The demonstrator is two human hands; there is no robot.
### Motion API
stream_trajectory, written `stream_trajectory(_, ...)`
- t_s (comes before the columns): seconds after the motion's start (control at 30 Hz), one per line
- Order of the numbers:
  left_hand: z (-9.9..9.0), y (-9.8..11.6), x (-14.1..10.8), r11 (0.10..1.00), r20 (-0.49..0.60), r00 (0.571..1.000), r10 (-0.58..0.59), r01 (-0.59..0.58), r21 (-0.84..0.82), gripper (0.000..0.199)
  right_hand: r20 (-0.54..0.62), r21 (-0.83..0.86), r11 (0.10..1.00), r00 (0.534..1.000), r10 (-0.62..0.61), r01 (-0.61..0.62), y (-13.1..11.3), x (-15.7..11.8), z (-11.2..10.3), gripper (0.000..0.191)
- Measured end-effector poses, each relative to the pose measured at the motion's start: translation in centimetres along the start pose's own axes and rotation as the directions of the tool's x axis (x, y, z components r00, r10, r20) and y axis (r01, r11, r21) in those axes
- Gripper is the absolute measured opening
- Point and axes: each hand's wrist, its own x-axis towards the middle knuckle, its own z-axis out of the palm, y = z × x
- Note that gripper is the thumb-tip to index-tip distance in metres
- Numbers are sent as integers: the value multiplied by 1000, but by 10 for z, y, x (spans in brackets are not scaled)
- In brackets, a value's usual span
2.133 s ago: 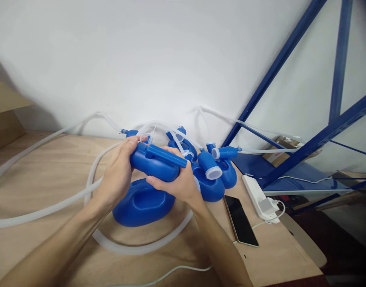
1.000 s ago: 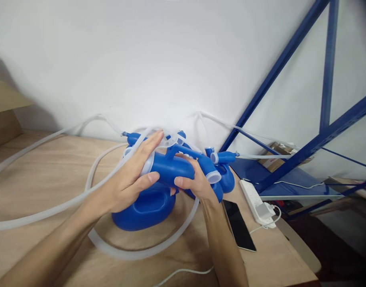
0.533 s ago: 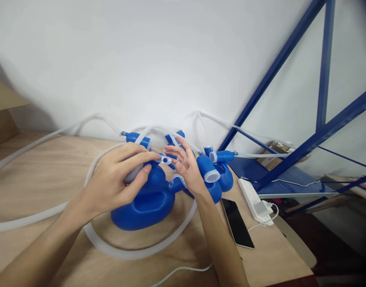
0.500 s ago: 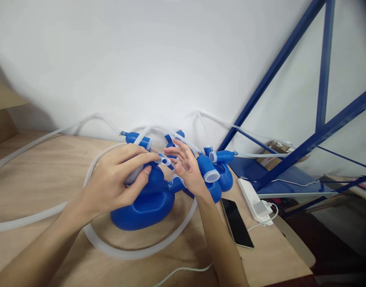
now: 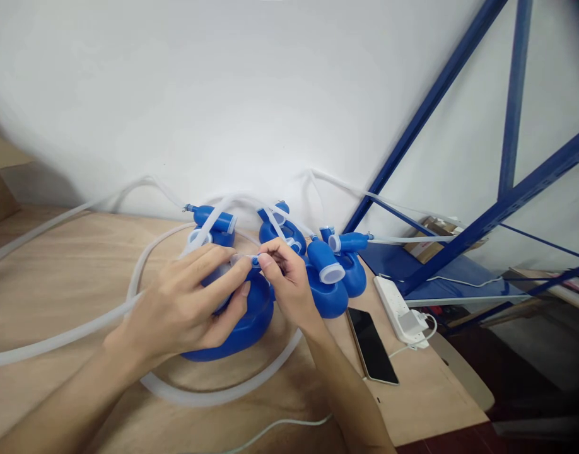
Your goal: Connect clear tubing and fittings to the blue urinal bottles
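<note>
Both my hands meet over a blue plastic bottle (image 5: 245, 334) with a rounded, hollow-handled body on the table. My left hand (image 5: 190, 296) curls over the bottle's top, its fingertips holding a translucent cap strap (image 5: 241, 259). Beside them, the thumb and fingers of my right hand (image 5: 289, 277) are closed in a pinch at the strap's end, where a small blue piece (image 5: 255, 260) shows. My fingers hide most of the strap and the bottle's neck. A thick translucent hose (image 5: 214, 397) loops around the bottle.
More blue bottles (image 5: 327, 299) with tilted, white-rimmed funnels and hoses stand behind and to the right. A phone (image 5: 374, 347) and a white power strip (image 5: 393, 302) lie on the right. Blue shelf framing (image 5: 431, 94) rises beyond the wooden table's (image 5: 431, 403) right edge.
My right hand has gone from spread fingers to a pinch beside my left fingertips. My left hand has shifted slightly and covers more of the bottle. The view has moved a little.
</note>
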Motion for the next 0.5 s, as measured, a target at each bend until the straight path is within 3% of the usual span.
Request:
stream_trajectory(0.23,5,7,0,1000,-15,1000,21,-21,20,33,-87,31,999,996,-13,16,-5,-4,4,23)
stream_trajectory(0.5,5,11,2,999,0,1000,8,-8,31,31,-47,-25,999,998,-44,43,-12,-8,0,12)
